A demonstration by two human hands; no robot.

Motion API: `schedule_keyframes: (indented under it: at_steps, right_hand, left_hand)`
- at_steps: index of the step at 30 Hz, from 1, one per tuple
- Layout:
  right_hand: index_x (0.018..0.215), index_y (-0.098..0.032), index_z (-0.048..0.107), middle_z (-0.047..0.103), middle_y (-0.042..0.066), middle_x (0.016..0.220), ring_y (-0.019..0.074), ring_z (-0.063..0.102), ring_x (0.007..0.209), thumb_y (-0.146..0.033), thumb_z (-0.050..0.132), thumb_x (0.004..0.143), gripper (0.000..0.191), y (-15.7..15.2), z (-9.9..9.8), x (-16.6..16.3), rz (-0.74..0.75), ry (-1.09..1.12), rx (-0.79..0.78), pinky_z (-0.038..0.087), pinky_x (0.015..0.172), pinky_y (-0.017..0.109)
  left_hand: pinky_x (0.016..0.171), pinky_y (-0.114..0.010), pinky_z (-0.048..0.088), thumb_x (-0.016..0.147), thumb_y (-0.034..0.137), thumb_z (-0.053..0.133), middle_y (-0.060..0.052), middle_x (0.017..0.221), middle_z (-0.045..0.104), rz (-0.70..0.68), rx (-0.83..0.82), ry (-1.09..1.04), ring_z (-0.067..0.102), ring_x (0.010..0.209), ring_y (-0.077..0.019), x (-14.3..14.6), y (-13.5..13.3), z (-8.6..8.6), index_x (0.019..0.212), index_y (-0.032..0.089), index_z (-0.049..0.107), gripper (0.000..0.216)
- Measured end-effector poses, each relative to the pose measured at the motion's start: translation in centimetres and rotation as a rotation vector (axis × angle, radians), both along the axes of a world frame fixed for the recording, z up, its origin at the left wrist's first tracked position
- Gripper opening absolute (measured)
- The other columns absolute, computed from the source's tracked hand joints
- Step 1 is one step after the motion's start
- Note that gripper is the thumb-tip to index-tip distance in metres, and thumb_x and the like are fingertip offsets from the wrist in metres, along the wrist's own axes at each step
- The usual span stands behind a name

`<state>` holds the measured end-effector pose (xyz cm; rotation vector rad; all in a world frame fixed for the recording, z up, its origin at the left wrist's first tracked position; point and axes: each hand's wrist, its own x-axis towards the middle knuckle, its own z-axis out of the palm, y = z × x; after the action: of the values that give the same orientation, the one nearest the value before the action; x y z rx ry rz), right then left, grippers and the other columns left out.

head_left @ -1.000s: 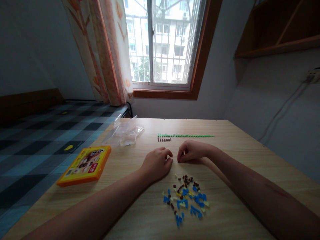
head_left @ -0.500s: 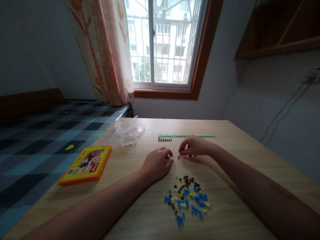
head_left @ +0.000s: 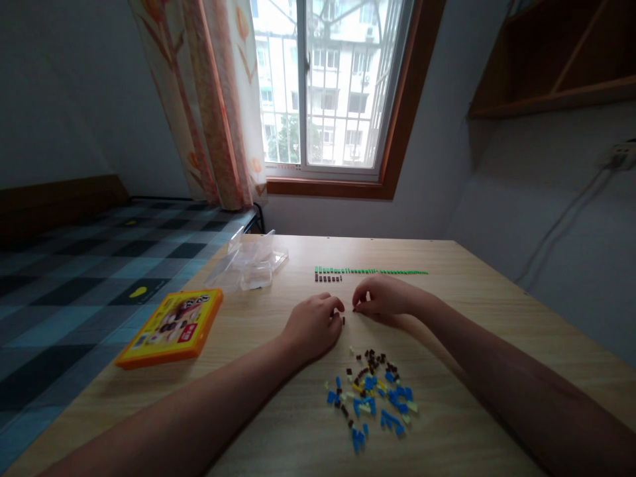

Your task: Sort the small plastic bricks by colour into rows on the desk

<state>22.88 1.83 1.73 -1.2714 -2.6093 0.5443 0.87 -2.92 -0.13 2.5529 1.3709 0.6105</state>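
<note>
**Right fingertips down at a small brown piece, grip unconfirmed**

Right hand (head_left: 378,295): thumb and index close together at a small dark brown plastic piece (head_left: 354,309), low over the pale wood-grain table (head_left: 268,424). Pinched or only touched, can't tell.
Left hand (head_left: 314,321): resting on the table, fingers loosely curled. A second dark brown plastic piece (head_left: 343,320) sits right by its fingertips; contact unclear.
Nearer the wearer: loose scatter of blue, brown, yellow and pale green plastic pieces (head_left: 368,383).
Beyond the hands: long row of green pieces (head_left: 355,271), short row of brown pieces (head_left: 328,279) in front of its left end.
Far left: clear plastic containers (head_left: 256,275).
Left: flat yellow-orange box (head_left: 171,329), picture cover, dark characters, red label patch. Text too small to read.
</note>
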Motion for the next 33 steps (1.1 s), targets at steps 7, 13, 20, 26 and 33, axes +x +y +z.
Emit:
schedule_keyframes:
  at_steps: [7, 13, 20, 26, 33]
  right_hand:
    - [0.092, -0.023, 0.075, 0.073, 0.001, 0.082, 0.0135, 0.061, 0.067, -0.024, 0.067, 0.079, 0.015, 0.25, -0.46, 0.14, -0.132, 0.031, 0.141, 0.042, 0.063, 0.023]
    - [0.084, -0.022, 0.078, 0.072, 0.001, 0.071, 0.0131, 0.062, 0.061, -0.027, 0.066, 0.079, 0.015, 0.05, 0.1, 0.92, -0.06, 0.037, -0.03, 0.042, 0.058, 0.022]
    - [0.085, -0.024, 0.08, 0.074, 0.001, 0.074, 0.0132, 0.061, 0.061, -0.031, 0.068, 0.077, 0.016, -0.18, 0.06, 0.21, 0.005, -0.008, -0.01, 0.041, 0.057, 0.023]
    - [0.086, -0.023, 0.079, 0.074, 0.0, 0.076, 0.0126, 0.061, 0.061, -0.027, 0.068, 0.077, 0.014, -0.41, 0.36, 0.42, -0.004, -0.002, -0.006, 0.041, 0.058, 0.022]
    - [0.087, -0.023, 0.079, 0.073, 0.002, 0.079, 0.0139, 0.064, 0.069, -0.03, 0.068, 0.081, 0.014, -0.15, 0.01, 0.54, 0.095, 0.081, 0.016, 0.045, 0.067, 0.023]
  left_hand:
    - [0.073, -0.03, 0.047, 0.082, 0.019, 0.051, -0.003, 0.095, 0.068, 0.009, 0.015, 0.013, 0.063, 0.077, -0.0173, 0.02, 0.04, -0.09, 0.097, 0.023, 0.07, 0.025]
    - [0.072, -0.029, 0.047, 0.084, 0.02, 0.051, -0.004, 0.097, 0.068, 0.005, -0.002, 0.016, 0.063, 0.078, -0.0167, 0.03, -0.02, -0.01, 0.099, 0.023, 0.07, 0.024]
    - [0.073, -0.03, 0.048, 0.083, 0.02, 0.051, -0.004, 0.096, 0.068, 0.004, 0.001, 0.016, 0.063, 0.079, -0.0172, 0.09, -0.05, 0.03, 0.098, 0.023, 0.07, 0.024]
    - [0.073, -0.03, 0.048, 0.083, 0.02, 0.051, -0.003, 0.095, 0.068, 0.006, 0.004, 0.012, 0.063, 0.077, -0.0167, 0.11, -0.05, -0.03, 0.097, 0.023, 0.07, 0.023]
    - [0.073, -0.031, 0.048, 0.083, 0.02, 0.05, -0.003, 0.095, 0.068, 0.0, 0.008, 0.01, 0.063, 0.077, -0.0174, 0.09, -0.06, 0.0, 0.097, 0.023, 0.07, 0.024]
